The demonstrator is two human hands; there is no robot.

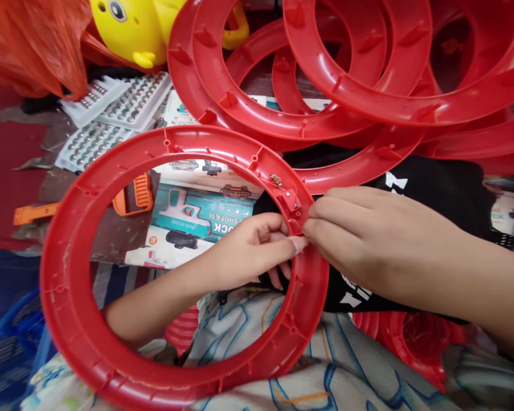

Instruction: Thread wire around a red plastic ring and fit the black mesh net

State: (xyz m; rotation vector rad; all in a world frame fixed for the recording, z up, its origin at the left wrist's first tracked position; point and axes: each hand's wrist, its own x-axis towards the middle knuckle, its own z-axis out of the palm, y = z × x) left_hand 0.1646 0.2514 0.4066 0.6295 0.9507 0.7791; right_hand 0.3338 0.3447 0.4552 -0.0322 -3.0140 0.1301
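A heap of red plastic rings (360, 85) was piled across the upper right of the view, overlapping one another. Below and left of it, one large red ring (68, 274) was held over the person's lap, tilted slightly, its open middle framing a printed toy box (197, 217) that lay beneath. The ring was judged to be light for its size, stiff but thin-walled, with moulded ribs and pegs along its channel; some flex would be expected if it were gripped at one point only, and the smooth plastic was thought a little slippery. The rim near the fitting was judged the best place for a hold, with the far side resting on the lap.

The left hand (252, 245) was passed up through the ring's opening, its fingers curled narrowly, thumb and forefinger pinched at the inner wall. The right hand (368, 240) was brought in from the outside, fingers drawn close together against the same spot. Whether anything small was held between the fingertips could not be told.

Trays of button cells (107, 114) were seen at the upper left, beside a yellow toy (128, 28). An orange tool (132, 194) lay under the ring. Smallest of all, a little metal fitting (289, 200) was seated in the ring's channel, just above the fingertips.
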